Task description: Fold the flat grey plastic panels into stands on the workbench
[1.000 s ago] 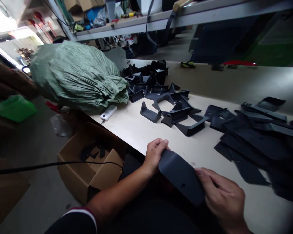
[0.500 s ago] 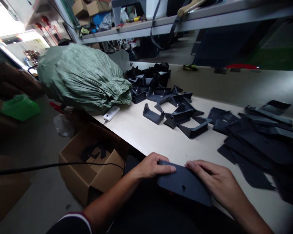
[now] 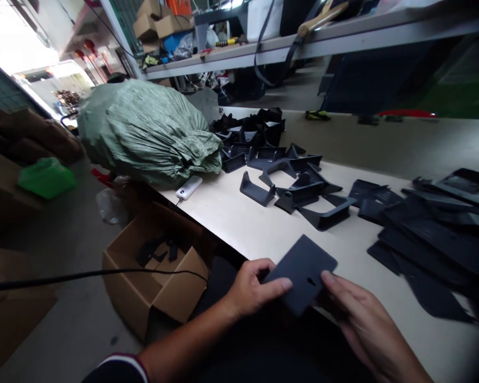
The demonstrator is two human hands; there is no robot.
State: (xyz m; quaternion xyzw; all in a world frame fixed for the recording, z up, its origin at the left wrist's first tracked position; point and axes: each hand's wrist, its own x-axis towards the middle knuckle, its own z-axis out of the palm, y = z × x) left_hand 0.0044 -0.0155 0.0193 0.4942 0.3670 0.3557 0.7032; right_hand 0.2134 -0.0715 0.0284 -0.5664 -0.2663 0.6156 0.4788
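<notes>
A flat dark plastic plate [image 3: 303, 268] with a small keyhole-shaped slot is held tilted over the table's front edge. My left hand [image 3: 253, 290] grips its left side, thumb on top and fingers underneath. At the plate's right edge, my right hand [image 3: 355, 311] pinches it between the thumb and fingers that are partly hidden below. Several similar dark flat plates [image 3: 431, 250] lie in a loose pile to the right. Beyond the hands, several black angled plastic brackets [image 3: 323, 213] are scattered on the white table [image 3: 219, 223].
A large green woven sack [image 3: 143, 133] rests at the table's left end, beside a white phone-like device [image 3: 189, 188] with a cable. Below stands an open cardboard box [image 3: 155, 287] with black parts inside. A black cable [image 3: 96, 273] crosses the left side. A shelf [image 3: 223, 57] spans the back.
The plate has been turned in my hands, so its far corner now points up and away. My right hand has shifted down to the plate's right edge. The view has shifted slightly.
</notes>
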